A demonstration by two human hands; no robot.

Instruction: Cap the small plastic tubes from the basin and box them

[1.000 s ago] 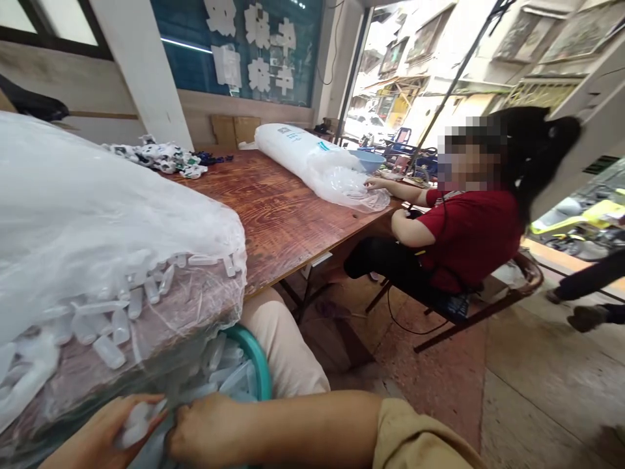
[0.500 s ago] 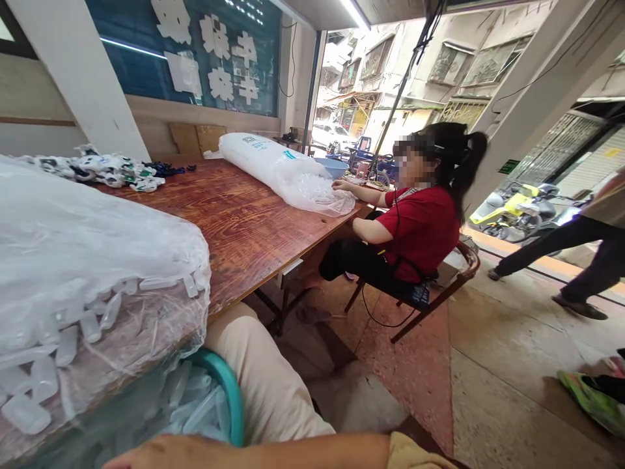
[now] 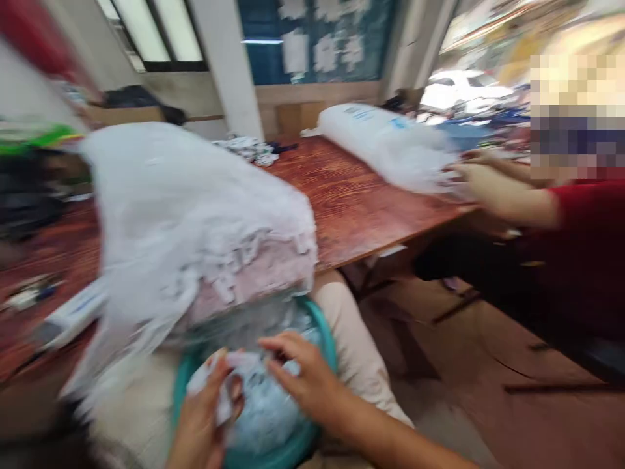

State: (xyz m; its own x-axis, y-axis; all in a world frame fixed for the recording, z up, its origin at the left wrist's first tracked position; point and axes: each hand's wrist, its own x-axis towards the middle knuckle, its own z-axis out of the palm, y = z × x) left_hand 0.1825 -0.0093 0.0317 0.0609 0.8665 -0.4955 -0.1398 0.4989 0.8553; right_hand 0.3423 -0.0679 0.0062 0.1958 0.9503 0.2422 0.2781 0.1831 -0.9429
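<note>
Over a teal tub (image 3: 328, 335) in my lap, my left hand (image 3: 209, 397) is closed around a whitish translucent plastic piece (image 3: 225, 400); blur hides its exact kind. Just to its right, my right hand (image 3: 305, 374) has its fingers curved and apart, with nothing visible between them. Beneath both hands, many similar translucent plastic pieces (image 3: 268, 413) fill the tub. A large clear plastic bag (image 3: 195, 189) of such pieces lies on the table at the tub's far side, its contents spread toward the table edge.
On the reddish wooden table (image 3: 342, 195) lies another long filled white bag (image 3: 385, 140), touched by the hands (image 3: 471, 172) of a person in a red shirt at right. A pile of small white and dark parts (image 3: 249, 148) sits behind. A white box (image 3: 73, 316) is at left.
The view has swung left. Both my hands now show over the tub, the left with a plastic piece; before, only one forearm and part of a hand showed. The seated person's arms reach further onto the long bag.
</note>
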